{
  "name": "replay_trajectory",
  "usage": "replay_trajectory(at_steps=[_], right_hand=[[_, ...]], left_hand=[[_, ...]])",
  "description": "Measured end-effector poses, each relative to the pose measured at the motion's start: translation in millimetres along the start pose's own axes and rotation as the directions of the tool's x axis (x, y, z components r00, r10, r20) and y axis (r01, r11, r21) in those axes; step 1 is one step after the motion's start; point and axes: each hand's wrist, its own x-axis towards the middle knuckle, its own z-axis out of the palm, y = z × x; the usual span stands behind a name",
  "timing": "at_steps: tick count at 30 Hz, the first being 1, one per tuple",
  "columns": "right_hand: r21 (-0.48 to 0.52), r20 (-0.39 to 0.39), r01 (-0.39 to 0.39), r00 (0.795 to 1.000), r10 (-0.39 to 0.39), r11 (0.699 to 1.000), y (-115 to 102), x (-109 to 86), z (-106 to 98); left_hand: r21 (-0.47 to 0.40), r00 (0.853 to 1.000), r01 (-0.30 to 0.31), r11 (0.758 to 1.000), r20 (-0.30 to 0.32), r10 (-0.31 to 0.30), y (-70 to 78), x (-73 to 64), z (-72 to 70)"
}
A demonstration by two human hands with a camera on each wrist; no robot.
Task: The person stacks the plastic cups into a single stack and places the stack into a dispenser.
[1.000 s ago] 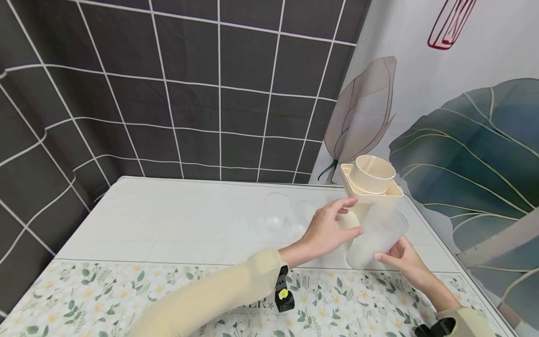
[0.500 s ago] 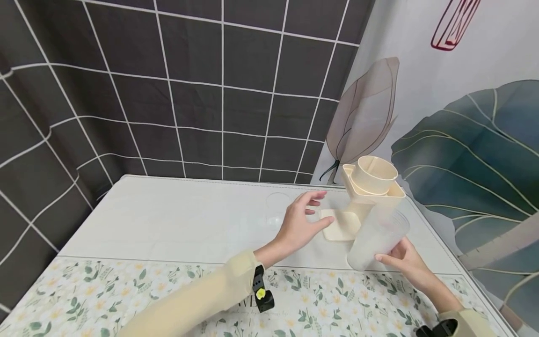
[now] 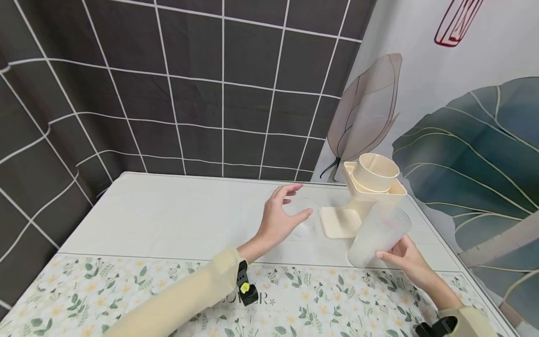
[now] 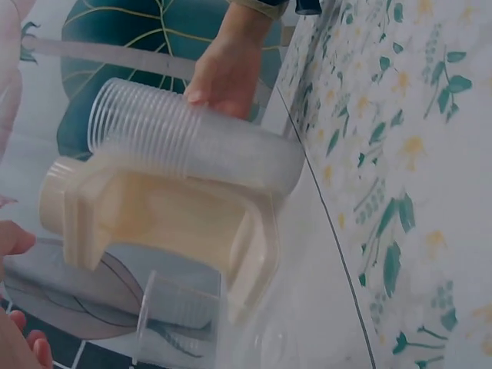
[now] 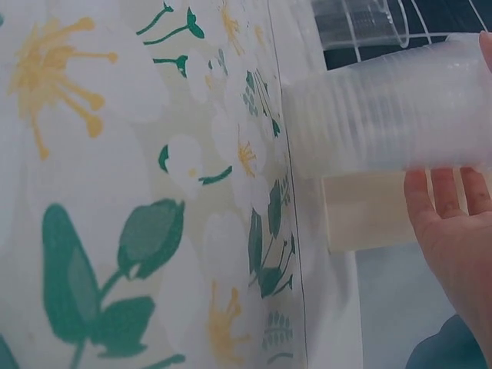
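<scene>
Your right hand [image 3: 406, 262] has the cup stack [image 3: 375, 241] gripped just to its left, long axis leaning up and rightward, while your left hand [image 3: 275, 217], farther off, hangs pretty loose near a clear cup [image 4: 181, 319].

Right hand [image 5: 457, 238]: fingers [image 5: 445, 192] gripping the stack of clear cups [image 5: 384, 115].
Cup stack: nested, faintly ribbed.
Cream panel [image 5: 365, 215]: behind the cups, which partly hide it.
Loose clear cup [image 5: 360, 27]: near the stack, before a dark, white-lined backdrop [image 5: 446, 15].
Flowered cover [image 5: 123, 131]: yellow blooms, green leaves.
</scene>
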Motion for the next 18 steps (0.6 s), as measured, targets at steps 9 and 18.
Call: replay_trajectory(at_steps=[9, 18], right_hand=[[0.021, 0.012, 0.018, 1.0, -0.018, 1.0, -1.9, 1.4, -0.8], [0.01, -0.015, -0.007, 1.0, 0.007, 1.0, -4.9, -0.3, 1.8]], left_hand=[[0.087, 0.993, 0.063, 0.994, -0.104, -0.054, -18.9, -6.5, -16.2], [0.133, 0.983, 0.179, 0.975, -0.056, -0.172, -35.2, -7.5, -27.6]])
